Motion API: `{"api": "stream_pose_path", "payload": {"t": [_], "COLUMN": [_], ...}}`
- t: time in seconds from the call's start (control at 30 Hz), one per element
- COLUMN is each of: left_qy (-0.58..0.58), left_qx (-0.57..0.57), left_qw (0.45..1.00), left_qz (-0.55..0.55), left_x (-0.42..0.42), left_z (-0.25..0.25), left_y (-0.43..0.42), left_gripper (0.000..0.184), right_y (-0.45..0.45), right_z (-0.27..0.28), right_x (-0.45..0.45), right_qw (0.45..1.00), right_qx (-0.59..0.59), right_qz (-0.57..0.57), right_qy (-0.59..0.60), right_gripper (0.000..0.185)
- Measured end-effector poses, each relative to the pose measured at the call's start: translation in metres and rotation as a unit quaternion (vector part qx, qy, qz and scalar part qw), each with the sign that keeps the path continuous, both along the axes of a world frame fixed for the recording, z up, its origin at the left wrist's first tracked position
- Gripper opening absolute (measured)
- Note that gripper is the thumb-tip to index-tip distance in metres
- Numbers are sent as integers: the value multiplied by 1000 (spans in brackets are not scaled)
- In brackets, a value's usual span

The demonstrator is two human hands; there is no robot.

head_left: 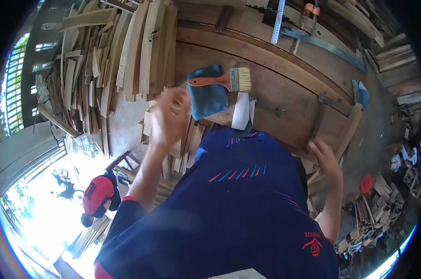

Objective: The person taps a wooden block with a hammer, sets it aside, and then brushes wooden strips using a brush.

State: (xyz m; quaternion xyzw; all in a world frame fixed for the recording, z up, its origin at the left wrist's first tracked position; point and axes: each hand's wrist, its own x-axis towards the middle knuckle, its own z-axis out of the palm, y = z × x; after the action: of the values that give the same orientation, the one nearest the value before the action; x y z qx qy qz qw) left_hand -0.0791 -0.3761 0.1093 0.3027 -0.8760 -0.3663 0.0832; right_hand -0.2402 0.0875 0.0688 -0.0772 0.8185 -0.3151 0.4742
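Observation:
My left hand (170,116) is raised beside a folded blue-grey cloth (209,104) on the wooden bench. Motion blurs its fingers, so their grip does not show clearly. Across the cloth lies a paintbrush (219,81) with an orange-brown wooden handle and pale bristles. A folded white piece, paper or cloth (241,111), rests at the bench's near edge, close to my body. On the other side, my right hand (326,158) is near the bench's right front corner, fingers loosely extended and apart, with nothing visible in them.
Stacked wooden strips (145,51) stand at the left. A measuring tape (278,21), a metal bar (326,46) and an orange clamp (311,10) lie at the far side. Another person in a red shirt (98,194) bends at lower left. Offcuts (382,204) are piled at right.

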Motion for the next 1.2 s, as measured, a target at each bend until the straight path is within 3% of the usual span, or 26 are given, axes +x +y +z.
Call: {"api": "stream_pose_path", "payload": {"t": [0.03, 0.07, 0.1, 0.13, 0.2, 0.27, 0.37, 0.47, 0.67, 0.73, 0.83, 0.9, 0.97, 1.07, 1.17, 1.2], "left_qy": [87, 81, 57, 36, -11, -75, -98, -90, -39, 6, 70, 56, 50, 44, 76, 88], "left_qx": [-110, -152, -271, -311, -387, -357, -302, -290, -263, -257, -231, -228, -224, -221, -217, -206], "left_qw": [990, 984, 960, 948, 918, 927, 939, 940, 949, 960, 970, 964, 949, 920, 896, 891], "left_qz": [-11, 35, 46, 56, 80, 93, 131, 158, 168, 112, -20, -125, -215, -321, -381, -395], "left_x": [-7, -18, -28, -38, -52, -56, -58, -57, -47, -41, -39, -48, -62, -95, -133, -148], "left_z": [-4, 1, 2, -3, -16, -20, -29, -32, -36, -26, -6, -6, -21, -45, -79, -86], "left_y": [-20, -35, -53, -67, -84, -87, -98, -105, -101, -89, -62, -43, -27, -5, 15, 26], "left_gripper": [13, 17, 31, 36, 47, 56, 60, 59, 53, 46, 42, 48, 47, 43, 42, 41], "right_y": [-51, -88, -124, -164, -231, -292, -335, -334, -295, -270, -211, -169, -137, -119, -148, -172], "right_z": [17, 13, 7, 1, -10, -29, -66, -98, -81, -61, -43, -44, -18, 8, 16, 14], "right_x": [-17, -26, -33, -33, -29, -24, -21, -23, -43, -51, -68, -78, -81, -82, -82, -76], "right_qw": [998, 984, 956, 951, 897, 859, 816, 788, 780, 797, 884, 871, 873, 870, 850, 840], "right_qx": [3, -53, -109, -107, -218, -306, -210, -186, -184, -205, -224, -252, -192, -92, -43, -99], "right_qz": [55, 104, 153, 162, 238, 263, 330, 354, 328, 258, 104, -38, -120, -146, -77, -57], "right_qy": [41, 134, 224, 241, 301, 314, 426, 468, 500, 506, 397, 420, 431, 462, 520, 530], "right_gripper": [42, 39, 36, 34, 32, 33, 31, 25, 23, 21, 15, 10, 10, 16, 17, 16]}}
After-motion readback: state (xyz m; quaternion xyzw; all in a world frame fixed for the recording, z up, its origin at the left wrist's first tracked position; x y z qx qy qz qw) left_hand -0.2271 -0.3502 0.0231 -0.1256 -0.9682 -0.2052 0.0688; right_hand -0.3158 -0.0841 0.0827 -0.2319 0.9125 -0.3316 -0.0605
